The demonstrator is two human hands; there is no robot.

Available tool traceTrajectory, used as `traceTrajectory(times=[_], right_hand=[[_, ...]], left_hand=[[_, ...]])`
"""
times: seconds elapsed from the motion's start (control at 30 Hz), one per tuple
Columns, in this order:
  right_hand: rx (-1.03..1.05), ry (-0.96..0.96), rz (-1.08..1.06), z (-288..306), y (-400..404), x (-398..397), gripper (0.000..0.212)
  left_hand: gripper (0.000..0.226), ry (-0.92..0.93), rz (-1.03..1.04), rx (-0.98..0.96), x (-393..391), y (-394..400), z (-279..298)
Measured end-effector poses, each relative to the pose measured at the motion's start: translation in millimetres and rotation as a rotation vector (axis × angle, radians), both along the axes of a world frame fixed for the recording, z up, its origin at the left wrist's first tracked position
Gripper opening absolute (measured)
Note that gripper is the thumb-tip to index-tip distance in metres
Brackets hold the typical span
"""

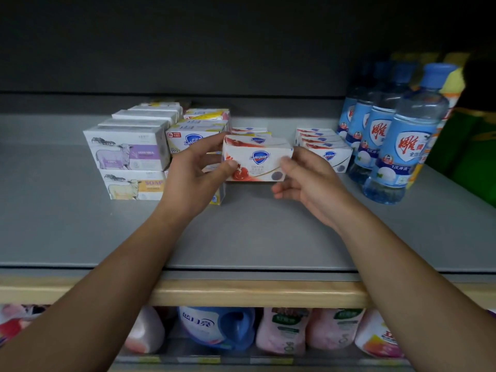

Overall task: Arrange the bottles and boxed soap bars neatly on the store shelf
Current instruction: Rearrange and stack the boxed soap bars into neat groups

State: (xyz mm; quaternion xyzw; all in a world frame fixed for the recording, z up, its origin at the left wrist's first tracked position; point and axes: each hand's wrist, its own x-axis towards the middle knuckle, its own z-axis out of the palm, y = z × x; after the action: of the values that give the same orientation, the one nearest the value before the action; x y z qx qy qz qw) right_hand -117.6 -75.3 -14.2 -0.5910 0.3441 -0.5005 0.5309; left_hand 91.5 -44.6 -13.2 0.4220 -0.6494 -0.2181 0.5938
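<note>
Left hand: thumb and curled fingers pinch left end of red-and-white soap box | Right hand: thumb on front, fingers narrowly curled round right end | Box: raised above grey shelf, between soap stacks.

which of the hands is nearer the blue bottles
Right. The right hand holds the red-and-white soap box at its end facing the blue bottles; the left hand grips the far end.
</note>
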Motion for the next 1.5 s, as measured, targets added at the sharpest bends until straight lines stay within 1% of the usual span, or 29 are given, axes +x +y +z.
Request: traceTrajectory(times=[0.07, 0.13, 0.2, 0.27, 0.4, 0.5, 0.57, 0.63, 0.7, 0.8, 0.83, 0.87, 0.93, 1.0, 1.03, 1.1, 1.17, 1.23, 1.3, 1.43, 1.5], right_hand=[[0.126, -0.166, 0.058, 4, 2, 0, 0.015], [0.164, -0.244, 0.056, 5, 0, -1, 0.015], [0.135, -0.276, 0.068, 5, -1, -2, 0.013], [0.054, -0.307, 0.102, 5, 0, -2, 0.020], [-0.150, -0.263, 0.155, 5, 3, -3, 0.043], [-0.192, -0.233, 0.170, 5, 3, -3, 0.052], [-0.191, -0.218, 0.174, 5, 4, -4, 0.054], [-0.182, -0.199, 0.155, 4, 3, -5, 0.052], [-0.160, -0.177, 0.106, 3, 2, -5, 0.043], [-0.067, -0.175, 0.043, 4, 3, -3, 0.018], [-0.021, -0.162, 0.015, 5, 3, -3, 0.011], [0.020, -0.132, -0.019, 5, 3, -3, 0.009], [0.061, -0.034, -0.071, 5, 1, -4, 0.020], [0.065, 0.016, -0.079, 3, -1, -3, 0.030], [0.053, 0.006, -0.065, 2, -1, -4, 0.032], [-0.024, -0.012, -0.018, 1, -1, -5, 0.029], [-0.156, 0.087, -0.036, 3, 0, -8, 0.030], [-0.232, 0.201, -0.120, 6, 4, -11, 0.032], [-0.261, 0.293, -0.177, 5, 9, -18, 0.028], [-0.247, 0.486, -0.238, -3, 21, -46, 0.020], [-0.226, 0.584, -0.256, -7, 27, -61, 0.023]], left_hand=[[0.044, -0.010, -0.053, -0.049, -2, 2, -1], [0.046, 0.001, -0.120, -0.079, -4, 4, -2], [0.049, 0.034, -0.159, -0.076, -4, 4, -2], [0.054, 0.073, -0.167, -0.054, -5, 6, 0], [0.059, 0.152, -0.193, -0.014, -7, 8, 3], [0.059, 0.155, -0.192, 0.003, -8, 7, 3], [0.059, 0.164, -0.201, 0.015, -8, 6, 2], [0.059, 0.173, -0.203, 0.018, -7, 5, 1], [0.059, 0.151, -0.172, 0.002, -5, 4, 0], [0.059, -0.020, -0.037, -0.083, -2, 2, -2], [0.056, -0.085, 0.018, -0.111, -3, 2, -4], [0.052, -0.141, 0.070, -0.129, -3, 1, -5], [0.046, -0.236, 0.142, -0.160, -6, 2, -5], [0.043, -0.321, 0.201, -0.218, -7, 4, -4], [0.042, -0.344, 0.231, -0.240, -8, 4, -4], [0.037, -0.328, 0.279, -0.232, -10, 5, -3], [0.034, -0.287, 0.302, -0.196, -11, 7, -2], [0.040, -0.257, 0.289, -0.162, -12, 9, -2], [0.045, -0.289, 0.254, -0.135, -15, 12, -2], [0.044, -0.501, 0.143, -0.066, -26, 13, -4], [0.043, -0.602, 0.122, -0.044, -35, 8, -6]])
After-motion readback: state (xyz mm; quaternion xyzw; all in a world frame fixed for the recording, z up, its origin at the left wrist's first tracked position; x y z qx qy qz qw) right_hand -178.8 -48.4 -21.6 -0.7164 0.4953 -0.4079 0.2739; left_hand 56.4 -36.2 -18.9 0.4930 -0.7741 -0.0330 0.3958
